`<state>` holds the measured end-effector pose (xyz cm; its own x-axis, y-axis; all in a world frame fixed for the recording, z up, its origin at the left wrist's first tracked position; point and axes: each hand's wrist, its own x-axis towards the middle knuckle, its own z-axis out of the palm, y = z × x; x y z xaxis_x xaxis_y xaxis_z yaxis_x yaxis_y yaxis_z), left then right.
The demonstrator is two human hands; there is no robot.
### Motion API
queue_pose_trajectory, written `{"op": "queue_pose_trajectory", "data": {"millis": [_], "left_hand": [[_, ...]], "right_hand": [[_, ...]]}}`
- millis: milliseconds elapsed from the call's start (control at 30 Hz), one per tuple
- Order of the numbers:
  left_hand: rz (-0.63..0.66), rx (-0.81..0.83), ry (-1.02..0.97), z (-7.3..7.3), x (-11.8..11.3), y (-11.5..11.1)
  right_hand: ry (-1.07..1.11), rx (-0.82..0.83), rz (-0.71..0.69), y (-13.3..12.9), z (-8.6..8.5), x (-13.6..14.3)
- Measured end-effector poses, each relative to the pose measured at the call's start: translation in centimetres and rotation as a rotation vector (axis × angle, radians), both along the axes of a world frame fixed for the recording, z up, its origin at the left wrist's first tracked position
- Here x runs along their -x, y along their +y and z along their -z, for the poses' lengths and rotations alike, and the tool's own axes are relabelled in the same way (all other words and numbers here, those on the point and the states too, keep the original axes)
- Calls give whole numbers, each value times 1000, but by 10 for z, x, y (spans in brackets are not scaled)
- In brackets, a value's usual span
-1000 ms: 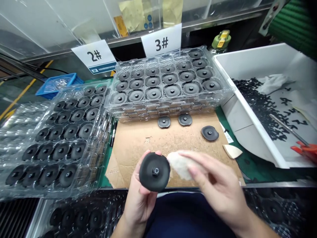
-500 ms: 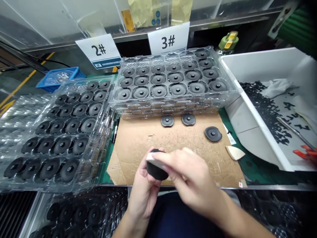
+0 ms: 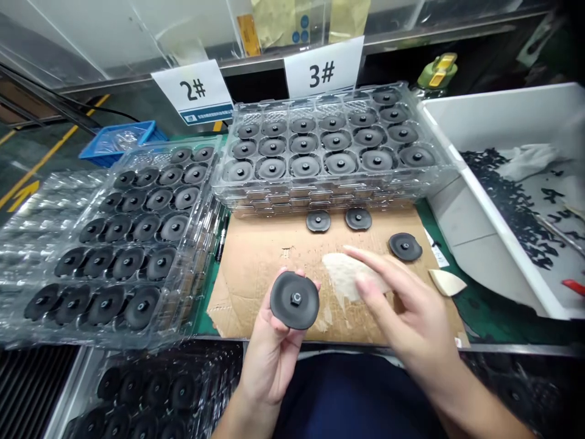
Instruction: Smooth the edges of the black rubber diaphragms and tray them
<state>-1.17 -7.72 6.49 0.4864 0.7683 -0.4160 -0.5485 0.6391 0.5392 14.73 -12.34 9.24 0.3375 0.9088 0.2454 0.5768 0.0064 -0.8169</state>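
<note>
My left hand (image 3: 274, 347) grips a round black disc (image 3: 292, 308) by its edge, with the raised hub in its centre facing up toward me. My right hand (image 3: 406, 305), to the right of the disc and apart from it, pinches a whitish pad (image 3: 342, 274) between thumb and fingers. The pad is blurred, and its material is hard to tell. Beneath both hands lies a cardboard sheet (image 3: 256, 256). Two similar discs (image 3: 319, 221) rest at its far side, and a third disc (image 3: 405, 246) lies near its right edge.
A stacked clear tray (image 3: 336, 174) of discs stands behind the cardboard, another disc-filled tray (image 3: 183, 268) to the left. At right, a white bin (image 3: 493, 244) contains small black scraps. A cream wedge-shaped piece (image 3: 446, 282) lies close to the bin. A green-lidded bottle (image 3: 437, 73) stands behind.
My right hand has drawn away to the right with the pad, off the disc. The disc in my left hand has turned from edge-tilted to showing its hub face. The view has shifted slightly.
</note>
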Motion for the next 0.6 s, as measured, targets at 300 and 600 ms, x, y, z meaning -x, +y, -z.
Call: {"op": "queue_pose_trajectory", "data": {"millis": [300, 600], "left_hand": [[-12, 24, 64, 0, 4, -4], [78, 25, -23, -8, 8, -1]], "right_hand": [[-67, 19, -477, 18, -33, 28], [-57, 64, -484, -6, -36, 13]]}}
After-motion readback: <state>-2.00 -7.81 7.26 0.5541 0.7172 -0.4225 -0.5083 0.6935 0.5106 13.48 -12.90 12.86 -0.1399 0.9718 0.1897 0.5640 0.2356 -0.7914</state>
